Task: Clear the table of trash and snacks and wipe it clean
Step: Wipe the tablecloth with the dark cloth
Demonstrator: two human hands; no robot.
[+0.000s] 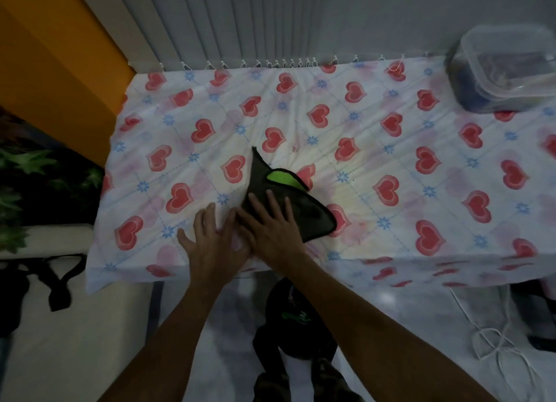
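A black wiping cloth (313,216) with a bright green patch lies crumpled near the front middle of the table (400,209), which is covered by a white sheet printed with red hearts. My right hand (272,228) presses flat on the near part of the cloth, fingers spread over it. Just left of it, my left hand (210,242) lies flat on the bare sheet with its fingers apart, touching the right hand at the thumb side. No trash or snacks show on the sheet.
A clear lidded plastic container (505,70) with dark contents stands at the table's far right corner. A grey wall runs behind the table, an orange wall (45,70) to the left. A white cable (493,341) lies on the floor at right; green leaves (24,172) at left.
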